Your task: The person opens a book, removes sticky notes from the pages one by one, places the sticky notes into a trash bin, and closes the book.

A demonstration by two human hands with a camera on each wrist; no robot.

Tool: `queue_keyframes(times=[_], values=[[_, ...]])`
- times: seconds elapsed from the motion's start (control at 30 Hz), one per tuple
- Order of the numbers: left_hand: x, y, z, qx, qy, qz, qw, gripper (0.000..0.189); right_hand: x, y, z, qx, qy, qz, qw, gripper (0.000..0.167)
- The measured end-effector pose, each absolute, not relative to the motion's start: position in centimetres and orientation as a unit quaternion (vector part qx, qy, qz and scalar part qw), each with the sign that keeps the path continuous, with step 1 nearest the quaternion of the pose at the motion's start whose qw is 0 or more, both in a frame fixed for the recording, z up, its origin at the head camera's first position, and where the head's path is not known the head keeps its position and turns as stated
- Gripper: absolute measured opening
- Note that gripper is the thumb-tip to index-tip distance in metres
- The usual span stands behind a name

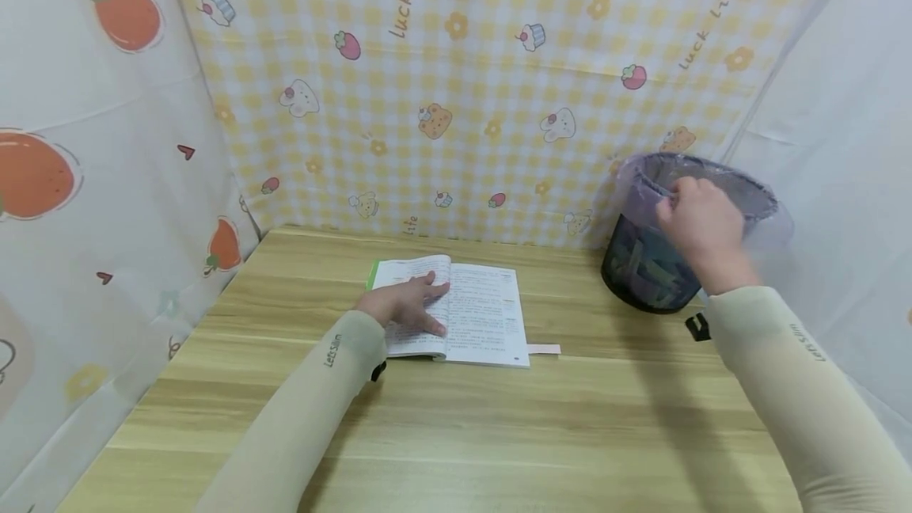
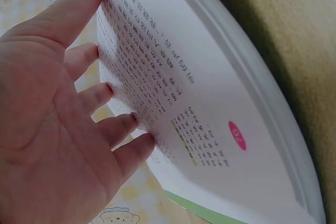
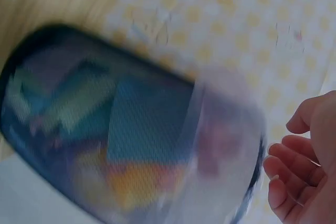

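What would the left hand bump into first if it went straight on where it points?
Probably the book's right-hand page: the left hand points across toward it, though depth is hard to judge.

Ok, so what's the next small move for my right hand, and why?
I'd probably bring your right hand from the bin to the book's right page. It's at the bin's rim and seems to hold nothing, while your left hand rests on the left page, leaving the right one unsupported.
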State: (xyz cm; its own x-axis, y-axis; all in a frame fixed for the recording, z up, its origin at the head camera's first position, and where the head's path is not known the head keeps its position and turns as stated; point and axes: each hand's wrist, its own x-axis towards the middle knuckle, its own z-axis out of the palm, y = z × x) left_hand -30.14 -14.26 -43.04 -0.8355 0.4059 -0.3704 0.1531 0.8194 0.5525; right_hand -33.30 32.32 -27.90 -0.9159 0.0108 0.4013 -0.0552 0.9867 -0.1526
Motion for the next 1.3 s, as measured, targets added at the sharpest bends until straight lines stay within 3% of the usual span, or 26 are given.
queue_keyframes(times=[0.27,0.63,0.9,1.0,1.3], values=[[-30.0,-14.3,-42.9,0.150,0.920,0.266,0.245,0.103,-33.2,26.7,-33.6,0.079,-0.978,0.100,0.164,0.039],[-30.2,-14.2,-43.4,0.157,0.926,0.249,0.236,0.104,-32.5,19.9,-43.2,0.153,-0.987,0.050,-0.024,0.055],[-30.2,-14.2,-43.3,0.160,0.925,0.252,0.235,0.104,-31.5,16.9,-45.3,0.156,-0.972,0.068,-0.162,0.077],[-30.3,-14.2,-43.3,0.160,0.927,0.246,0.234,0.104,-31.6,16.4,-45.5,0.158,-0.971,0.055,-0.173,0.081],[-30.7,-14.2,-43.5,0.156,0.928,0.242,0.238,0.105,-31.4,15.6,-44.3,0.179,-0.971,0.087,-0.130,0.081]])
